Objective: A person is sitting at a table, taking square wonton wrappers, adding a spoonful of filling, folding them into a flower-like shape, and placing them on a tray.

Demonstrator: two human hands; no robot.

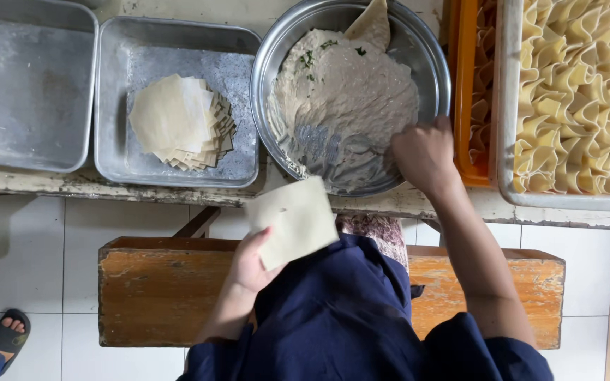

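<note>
The left hand (252, 264) pinched a pale square dough wrapper (293, 220) flat and face-up, ready for filling. The right hand (423, 154), its grip curled shut around something unseen, reached into the round steel bowl (432, 63) of beige paste (347, 92).

Food-prep kitchen: metal trays (114, 99) (folded dumplings (580, 92)), filling bowl (428, 53).

Square dough wrapper (296, 219): pale cream, thin, flat, rotated slightly, held at its lower-left edge over the lap, at 6 o'clock from the bowl. Round metal bowl (418, 49): shiny steel, on the bench, holding a grey-beige minced filling (344, 92) smeared across the bottom with green herb flecks near 12 o'clock; bare metal shows at 5 o'clock. One folded wrapper piece (372, 25) leans on the rim at 12 o'clock.
</note>
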